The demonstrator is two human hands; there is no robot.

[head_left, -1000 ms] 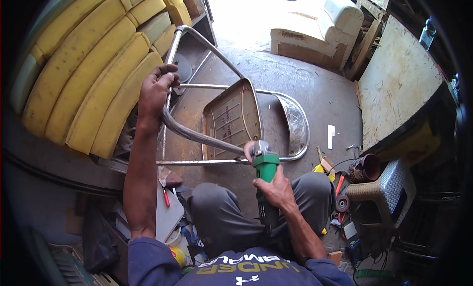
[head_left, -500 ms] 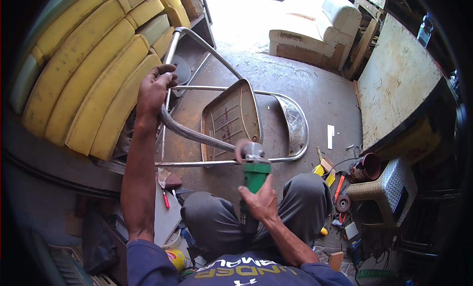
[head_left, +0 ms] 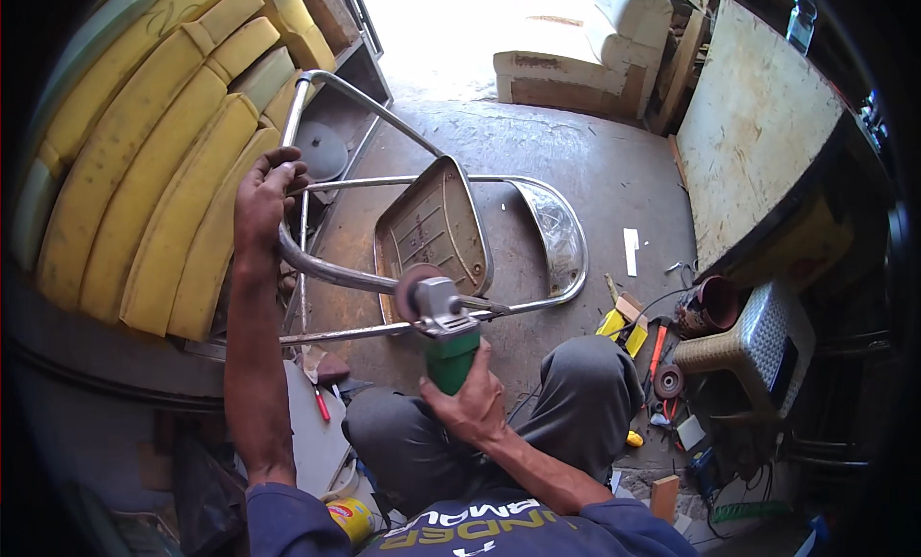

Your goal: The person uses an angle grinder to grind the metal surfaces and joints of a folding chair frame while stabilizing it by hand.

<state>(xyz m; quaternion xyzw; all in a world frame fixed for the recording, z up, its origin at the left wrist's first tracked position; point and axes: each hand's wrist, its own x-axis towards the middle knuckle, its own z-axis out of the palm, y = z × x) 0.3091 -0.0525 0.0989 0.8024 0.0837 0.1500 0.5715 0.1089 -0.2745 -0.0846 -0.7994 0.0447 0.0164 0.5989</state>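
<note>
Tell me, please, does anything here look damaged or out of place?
Yes: the silver tubular metal chair frame is tipped over rather than standing upright, and its brown, ribbed metal seat panel looks rust-stained.

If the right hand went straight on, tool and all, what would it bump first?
Probably the bent metal tube: the right hand aims the green grinder at it, and the disc may already touch it, though depth is unclear.
</note>
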